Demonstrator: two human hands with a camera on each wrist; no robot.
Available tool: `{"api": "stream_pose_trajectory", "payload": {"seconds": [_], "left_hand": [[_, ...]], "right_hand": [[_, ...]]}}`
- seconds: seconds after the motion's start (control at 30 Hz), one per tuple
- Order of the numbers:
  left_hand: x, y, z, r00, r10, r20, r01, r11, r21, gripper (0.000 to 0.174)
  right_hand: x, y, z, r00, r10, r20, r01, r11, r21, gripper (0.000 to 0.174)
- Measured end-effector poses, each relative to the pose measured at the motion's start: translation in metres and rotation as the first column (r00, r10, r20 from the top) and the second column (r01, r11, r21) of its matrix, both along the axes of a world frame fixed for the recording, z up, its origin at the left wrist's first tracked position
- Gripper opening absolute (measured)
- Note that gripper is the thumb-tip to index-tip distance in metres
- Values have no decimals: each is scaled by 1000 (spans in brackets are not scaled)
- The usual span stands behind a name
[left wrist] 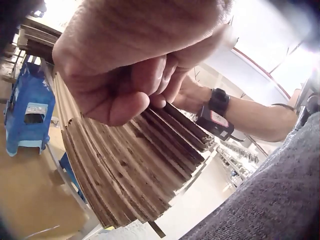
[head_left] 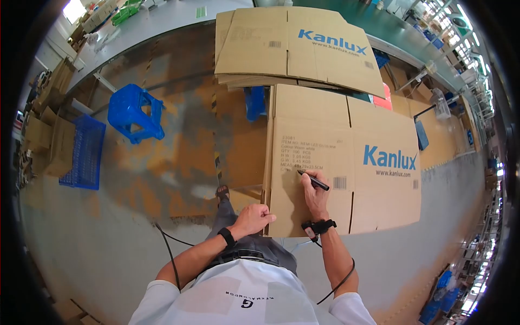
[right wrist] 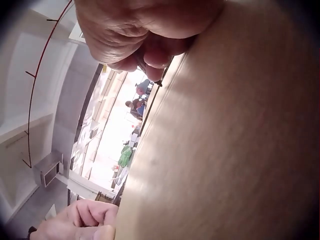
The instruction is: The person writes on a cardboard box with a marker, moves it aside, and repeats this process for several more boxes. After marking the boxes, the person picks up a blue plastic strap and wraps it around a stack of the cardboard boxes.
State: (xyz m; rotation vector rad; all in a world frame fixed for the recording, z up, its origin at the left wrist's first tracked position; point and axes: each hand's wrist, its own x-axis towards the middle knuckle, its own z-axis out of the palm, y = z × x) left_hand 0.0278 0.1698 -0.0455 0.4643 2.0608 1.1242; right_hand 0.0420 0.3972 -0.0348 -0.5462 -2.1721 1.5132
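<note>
In the head view my right hand [head_left: 316, 196] grips a black marker [head_left: 317, 181], its tip close over the lower lines of print on a flattened cardboard box [head_left: 319, 116]. That box tops a stack of flat boxes and carries a blue "Kanlux" logo. My left hand [head_left: 252, 219] is beside the stack's left edge, its fingers curled in. From the left wrist, the curled left hand [left wrist: 140, 60] overlaps the layered cardboard edges [left wrist: 125, 160], and nothing shows in its fingers. The right wrist view has the right hand [right wrist: 150, 30] low over the cardboard [right wrist: 215, 140], mostly hiding the marker.
A second pile of flat Kanlux boxes [head_left: 260, 46] lies just beyond the first. Off to the left are a blue plastic stool [head_left: 135, 112] and a blue crate [head_left: 85, 154]. A grey worktable [head_left: 162, 21] runs along the back. Cables hang from both wrists.
</note>
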Motion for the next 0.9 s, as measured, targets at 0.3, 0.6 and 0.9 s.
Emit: {"api": "stream_pose_trajectory", "payload": {"seconds": [0.3,0.6,0.9], "left_hand": [[5,0,1,999,33,-34,-32,999,12,32],[18,-3,5,990,132,-41,-131,991,30,27],[21,-5,27,968,187,165,-230,925,303,19]], "right_hand": [[0,4,-8,999,40,8,-41,999,15,11],[2,15,-21,996,45,71,-40,996,-74,13],[95,43,71,996,3,90,-2,1000,-11,25]]}}
